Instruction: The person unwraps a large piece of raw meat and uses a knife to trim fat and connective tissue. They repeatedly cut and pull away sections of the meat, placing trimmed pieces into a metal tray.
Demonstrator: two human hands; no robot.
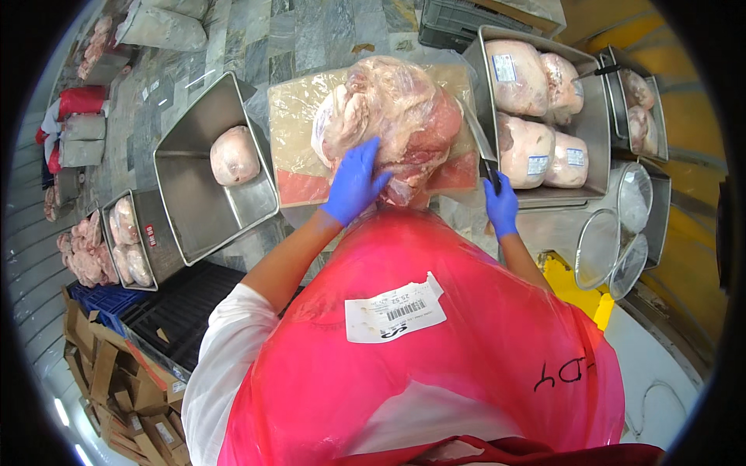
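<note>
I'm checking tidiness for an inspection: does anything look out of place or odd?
A white printed label sits askew on the red apron, odd because it resembles a package label. At lower left, cardboard lies jumbled, not neatly stacked.

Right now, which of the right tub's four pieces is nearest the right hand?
The near-left piece; the others lie beyond or right, farther from that hand.

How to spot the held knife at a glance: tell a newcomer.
Start from the pinkish-red apron; just beyond it lies the big cut of raw meat. Along that meat's right side, the blue-gloved right hand grips the knife, black-handled, its pale blade pointing away from the apron. Being held sets it apart from the black-handled tool farther right.
</note>
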